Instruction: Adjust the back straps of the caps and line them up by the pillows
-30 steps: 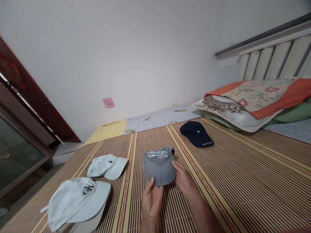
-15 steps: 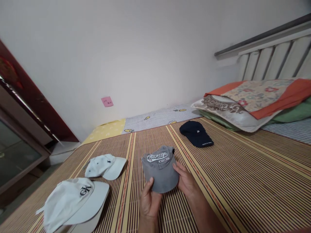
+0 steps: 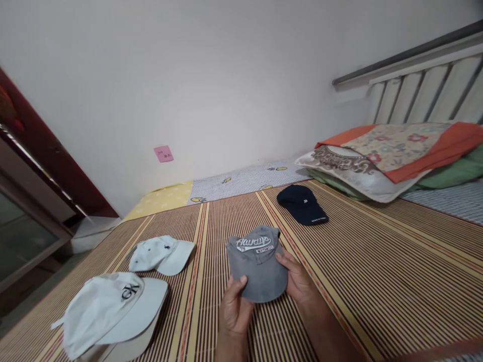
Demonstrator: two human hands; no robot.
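Observation:
A grey baseball cap (image 3: pixel 260 274) with white lettering on its front is held between both hands, its brim toward me. My left hand (image 3: pixel 236 306) grips the brim's left edge, thumb on top. My right hand (image 3: pixel 296 276) closes on the right side of the same cap; its fingers underneath are hidden. To the left lie a small white cap (image 3: pixel 158 255) and a larger white cap (image 3: pixel 101 314) with dark letters, a beige brim showing under it. Beyond the grey cap rests a dark navy cap (image 3: pixel 302 204), its brim pointing to the right and toward me.
A striped bamboo mat (image 3: pixel 362 281) covers the bed. Stacked pillows (image 3: pixel 377 166) lie at the back right, below a white radiator (image 3: pixel 426 98) and a pipe (image 3: pixel 407 53). A pink note (image 3: pixel 163 154) is stuck on the wall (image 3: pixel 241 85). Left of the bed stands a glass-fronted cabinet (image 3: pixel 28 241).
Both hands have carried the grey cap slightly to the right. The view has shifted a little, and the other caps lie where they were on the mat.

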